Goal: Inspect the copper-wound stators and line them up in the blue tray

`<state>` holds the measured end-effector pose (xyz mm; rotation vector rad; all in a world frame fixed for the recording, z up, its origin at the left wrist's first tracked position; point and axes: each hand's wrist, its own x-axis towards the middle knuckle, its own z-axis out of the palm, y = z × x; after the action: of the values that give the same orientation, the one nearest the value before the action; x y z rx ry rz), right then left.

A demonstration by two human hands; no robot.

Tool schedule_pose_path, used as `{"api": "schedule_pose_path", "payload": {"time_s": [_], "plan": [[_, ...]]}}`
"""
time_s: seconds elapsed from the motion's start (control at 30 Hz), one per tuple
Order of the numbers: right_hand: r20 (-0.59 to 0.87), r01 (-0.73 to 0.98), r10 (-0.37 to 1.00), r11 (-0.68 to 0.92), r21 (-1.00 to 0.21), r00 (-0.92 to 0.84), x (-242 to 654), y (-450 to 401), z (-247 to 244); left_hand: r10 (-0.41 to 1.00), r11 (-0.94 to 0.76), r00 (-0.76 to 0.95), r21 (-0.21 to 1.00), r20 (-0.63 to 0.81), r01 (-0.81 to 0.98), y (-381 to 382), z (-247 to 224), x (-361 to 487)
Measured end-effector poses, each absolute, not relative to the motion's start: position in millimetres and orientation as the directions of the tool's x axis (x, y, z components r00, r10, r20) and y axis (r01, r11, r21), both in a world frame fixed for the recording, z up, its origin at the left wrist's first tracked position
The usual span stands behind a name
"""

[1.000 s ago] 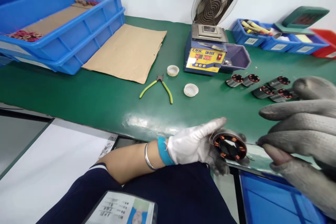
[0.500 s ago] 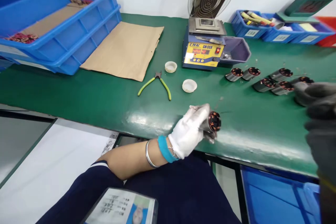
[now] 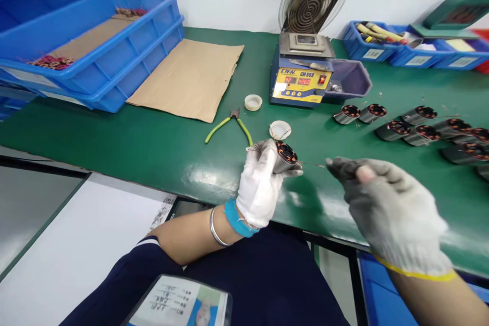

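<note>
My left hand [image 3: 260,183], in a white glove, grips a motor stator [image 3: 284,158], a steel cylinder with copper windings showing at its open end. Thin wire leads stick out of it, one of them pointing right. My right hand [image 3: 389,204], in a soiled grey-white glove with the thumb tip bare, is closed just right of the stator. Its fingertips are pinched close to the end of that lead; blur hides what they hold. Behind the held stator lie a white cap [image 3: 280,130] and green-handled side cutters [image 3: 234,117].
More stators [image 3: 422,135] stand in a group on the right of the green bench. A yellow-and-blue solder pot [image 3: 300,84] is at the back, beside a purple bin [image 3: 353,79]. Cardboard [image 3: 191,76] and stacked blue crates [image 3: 133,51] occupy the left; small blue bins [image 3: 416,56] line the back right.
My left hand has moved a little left and away from me with the stator, tilting it. My right hand has come from the stator group at the right towards the held one.
</note>
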<state>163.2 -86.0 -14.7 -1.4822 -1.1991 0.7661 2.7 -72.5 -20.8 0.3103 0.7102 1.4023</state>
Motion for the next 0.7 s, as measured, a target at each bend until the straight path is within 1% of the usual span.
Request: {"api": "schedule_pose_path", "payload": {"time_s": [0.07, 0.13, 0.23, 0.3, 0.37, 0.43, 0.47, 0.5, 0.53, 0.57, 0.6, 0.63, 0.67, 0.7], "plan": [[0.096, 0.299, 0.963, 0.017, -0.954, 0.251, 152, -86, -15, 0.973, 0.133, -0.013, 0.604, -0.232, -0.786, -71, -20, 1], [0.108, 0.339, 0.969, 0.028, -0.941, 0.220, 138, -86, -14, 0.978, 0.113, -0.023, 0.625, -0.205, -0.772, -72, -22, 1], [0.131, 0.369, 0.969, 0.045, -0.928, 0.211, 124, -81, -15, 0.976, 0.113, -0.033, 0.635, -0.214, -0.764, -75, -23, -1], [0.155, 0.389, 0.963, 0.060, -0.919, 0.219, 124, -78, -14, 0.965, 0.164, 0.001, 0.597, -0.264, -0.786, -76, -19, -5], [0.250, 0.465, 0.949, 0.137, -0.875, 0.190, 127, -75, -9, 0.939, 0.262, 0.102, 0.490, -0.330, -0.831, -74, -13, -12], [0.384, 0.583, 0.920, 0.270, -0.766, 0.079, 130, -76, 1, 0.914, 0.328, 0.198, 0.357, -0.354, -0.875, -70, -10, -19], [0.444, 0.631, 0.896, 0.354, -0.691, -0.016, 131, -77, 8, 0.904, 0.352, 0.233, 0.315, -0.358, -0.881, -67, -10, -22], [0.485, 0.655, 0.865, 0.440, -0.614, -0.127, 131, -77, 16, 0.891, 0.394, 0.279, 0.305, -0.357, -0.867, -65, -12, -24], [0.504, 0.656, 0.829, 0.522, -0.545, -0.241, 131, -78, 23, 0.867, 0.468, 0.355, 0.329, -0.349, -0.820, -64, -15, -25], [0.517, 0.643, 0.782, 0.601, -0.475, -0.348, 131, -79, 31, 0.809, 0.585, 0.485, 0.375, -0.332, -0.719, -63, -18, -26], [0.522, 0.623, 0.729, 0.669, -0.404, -0.444, 132, -79, 37, 0.705, 0.702, 0.636, 0.431, -0.313, -0.566, -63, -22, -25], [0.514, 0.608, 0.681, 0.719, -0.336, -0.521, 134, -78, 43, 0.581, 0.776, 0.758, 0.484, -0.297, -0.406, -63, -25, -25], [0.508, 0.604, 0.644, 0.749, -0.271, -0.572, 136, -77, 47, 0.491, 0.800, 0.826, 0.518, -0.276, -0.302, -65, -27, -24], [0.500, 0.609, 0.621, 0.764, -0.212, -0.604, 139, -76, 50, 0.481, 0.797, 0.839, 0.525, -0.255, -0.298, -66, -27, -23]]}}
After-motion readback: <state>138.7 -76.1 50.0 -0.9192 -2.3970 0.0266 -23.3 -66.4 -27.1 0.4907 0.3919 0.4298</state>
